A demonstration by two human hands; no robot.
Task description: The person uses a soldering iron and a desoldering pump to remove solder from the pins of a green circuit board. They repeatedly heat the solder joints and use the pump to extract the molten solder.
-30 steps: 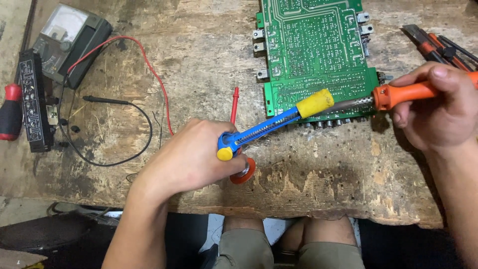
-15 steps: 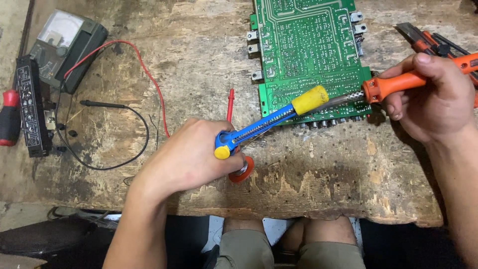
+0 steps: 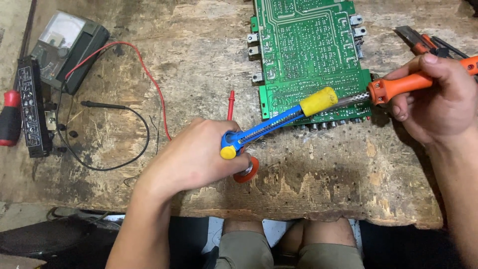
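My left hand (image 3: 196, 157) grips a blue desoldering pump (image 3: 271, 124) with a yellow tip and a yellow button; its tip rests on the lower edge of a green circuit board (image 3: 308, 50). In my right hand (image 3: 438, 99) is an orange-handled soldering iron (image 3: 398, 87), and its metal shaft reaches the same edge of the board, right beside the pump's tip. A small red spool of solder (image 3: 247, 172) lies under my left hand's fingers on the worn wooden bench (image 3: 323, 174).
At the left are an analog multimeter (image 3: 67, 47), its red lead (image 3: 144, 74) and black lead (image 3: 104, 105), a red probe (image 3: 231, 102), a black component strip (image 3: 31, 114) and a red-handled screwdriver (image 3: 10, 119). Pliers and cutters (image 3: 423, 42) lie at the top right.
The view has shifted a little. My right hand and the soldering iron have risen slightly toward the upper right, while the pump's tip stays on the board's edge.
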